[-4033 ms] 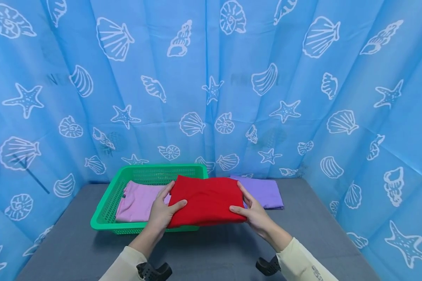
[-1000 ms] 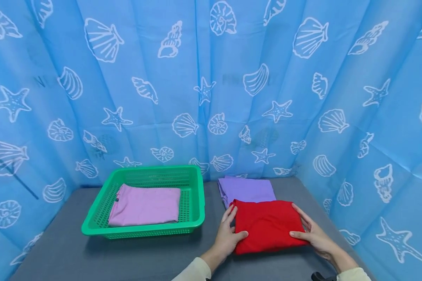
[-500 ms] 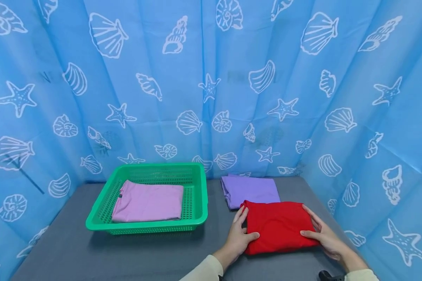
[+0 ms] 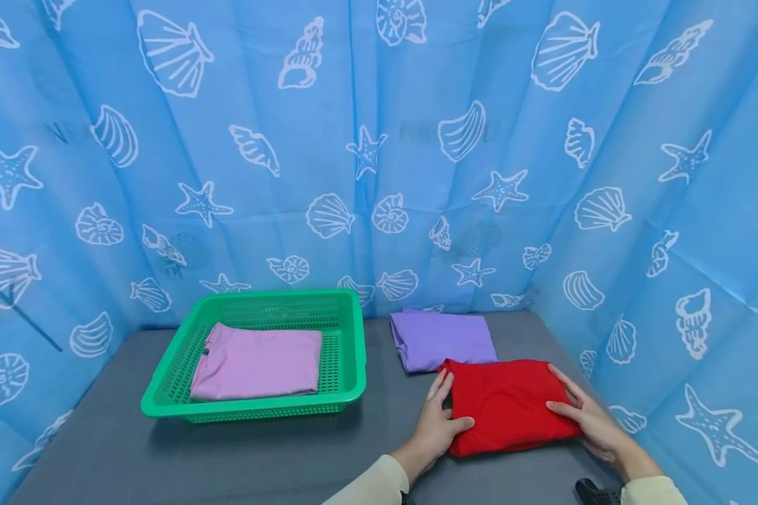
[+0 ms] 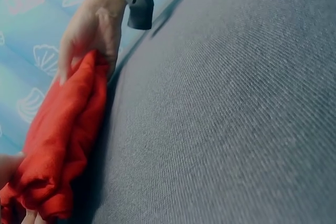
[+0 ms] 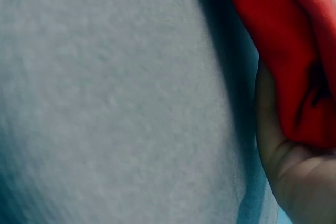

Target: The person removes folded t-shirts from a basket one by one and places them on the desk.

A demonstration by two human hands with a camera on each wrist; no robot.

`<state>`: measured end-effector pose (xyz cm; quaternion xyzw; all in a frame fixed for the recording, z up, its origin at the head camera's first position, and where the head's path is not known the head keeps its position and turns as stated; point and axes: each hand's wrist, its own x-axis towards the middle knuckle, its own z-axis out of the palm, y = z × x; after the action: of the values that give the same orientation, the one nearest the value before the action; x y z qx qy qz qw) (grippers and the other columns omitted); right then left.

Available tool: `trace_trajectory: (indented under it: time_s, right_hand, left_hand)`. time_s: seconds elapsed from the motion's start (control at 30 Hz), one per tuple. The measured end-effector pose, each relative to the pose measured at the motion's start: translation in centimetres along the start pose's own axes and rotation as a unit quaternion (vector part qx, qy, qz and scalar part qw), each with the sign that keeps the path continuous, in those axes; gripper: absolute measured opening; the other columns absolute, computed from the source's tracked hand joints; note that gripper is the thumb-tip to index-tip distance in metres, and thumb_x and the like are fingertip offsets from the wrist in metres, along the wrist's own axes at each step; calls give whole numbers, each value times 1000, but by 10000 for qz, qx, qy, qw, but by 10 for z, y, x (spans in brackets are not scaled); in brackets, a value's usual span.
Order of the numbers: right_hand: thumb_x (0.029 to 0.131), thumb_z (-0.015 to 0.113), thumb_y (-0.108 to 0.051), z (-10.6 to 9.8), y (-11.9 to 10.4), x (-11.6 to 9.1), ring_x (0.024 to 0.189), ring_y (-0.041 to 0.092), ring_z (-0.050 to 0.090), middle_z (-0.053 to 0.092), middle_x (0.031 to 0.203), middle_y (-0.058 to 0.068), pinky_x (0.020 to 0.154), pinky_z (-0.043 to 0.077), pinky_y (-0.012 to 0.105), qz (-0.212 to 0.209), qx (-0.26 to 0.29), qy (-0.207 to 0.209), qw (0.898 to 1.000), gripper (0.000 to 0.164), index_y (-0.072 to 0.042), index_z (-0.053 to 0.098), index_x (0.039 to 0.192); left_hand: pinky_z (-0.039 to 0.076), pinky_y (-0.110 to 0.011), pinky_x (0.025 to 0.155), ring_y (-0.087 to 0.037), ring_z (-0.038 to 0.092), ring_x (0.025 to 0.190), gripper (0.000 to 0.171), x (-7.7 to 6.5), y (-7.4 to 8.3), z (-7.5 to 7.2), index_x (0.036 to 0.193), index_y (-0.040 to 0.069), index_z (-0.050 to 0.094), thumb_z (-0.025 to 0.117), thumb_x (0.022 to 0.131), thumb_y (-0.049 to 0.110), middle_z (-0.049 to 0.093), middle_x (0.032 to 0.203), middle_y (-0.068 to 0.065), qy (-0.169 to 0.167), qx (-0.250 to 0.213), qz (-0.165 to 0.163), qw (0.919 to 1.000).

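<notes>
Your left hand (image 4: 436,425) and right hand (image 4: 593,421) hold the red cloth (image 4: 512,403) between them at its 9 and 3 o'clock edges, thumbs on top, fingers along the sides; neither is spread wide. Behind hangs the curtain (image 4: 410,242), then comes the grey table (image 4: 259,463). Well apart from the red cloth, at 9 to 10 o'clock, stands the basket (image 4: 253,406). Your red cloth lies folded and roughly level on the table's 3 o'clock side; you cannot tell whether its underside touches down. Inside the basket is the pink cloth (image 4: 259,363); at 11 o'clock from the red lies the purple cloth (image 4: 445,341), its near edge partly hidden. Smallest is the dark tag (image 4: 206,351) on the pink cloth's 10 o'clock side.

To steady the bundle well, hold both edges at one height, with a light, even outward pull, since soft fabric would probably sag in the middle. Press the thumbs gently so the loose layers at 6 o'clock don't slide, and mind the purple's fold.
</notes>
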<state>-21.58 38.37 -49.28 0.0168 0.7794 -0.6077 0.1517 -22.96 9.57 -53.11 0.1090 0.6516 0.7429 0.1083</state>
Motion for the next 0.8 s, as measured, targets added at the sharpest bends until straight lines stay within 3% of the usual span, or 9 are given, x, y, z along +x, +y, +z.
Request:
trace_trajectory:
  time_s: [0.27, 0.6, 0.8]
  right_hand:
    - [102, 48, -22, -8, 2, 0, 142, 47, 0, -9, 160, 26, 83, 45, 14, -208, 184, 143, 9995, 76, -22, -2, 159]
    - [101, 51, -22, -15, 6, -3, 141, 47, 0, -9, 160, 26, 81, 45, 12, -169, 180, 278, 9993, 78, -21, -2, 159]
    - [102, 49, -24, -19, 9, 0, 135, 30, 16, -4, 160, 23, 85, 45, 13, -247, 223, 345, 9988, 75, -25, 0, 159]
  left_hand:
    - [57, -41, 87, -20, 68, 99, 86, 3, 4, 11, 154, 13, 34, 72, 80, -10, 23, 160, 0, 121, 138, -189, 9997]
    - [57, -40, 88, -20, 67, 101, 84, 6, 1, 20, 154, 15, 34, 72, 82, -7, 24, 160, 2, 94, 116, -165, 9998]
    - [56, -39, 89, -22, 66, 105, 83, 9, -3, 24, 154, 15, 35, 74, 83, -4, 24, 160, 4, 152, 301, -209, 9992]
